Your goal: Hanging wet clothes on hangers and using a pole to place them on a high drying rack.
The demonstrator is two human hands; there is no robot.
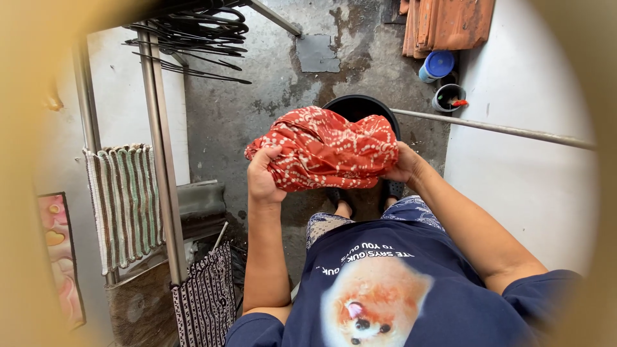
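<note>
Both hands grip a bunched red cloth above a black tub.

The concrete floor [257, 96] carries the black tub [350, 106], near its far edge; I hold the red white-dotted cloth [324, 149] in the air directly over the tub's near rim. My left hand [263, 173] is clenched on the cloth's left end, fingers pressed together around a fold. My right hand [403, 166] clamps the cloth's right end, its fingers mostly hidden by the fabric. A rack of black hangers [193, 32] hangs at far left; a blue-lidded container [438, 65] stands by the far wall.
</note>
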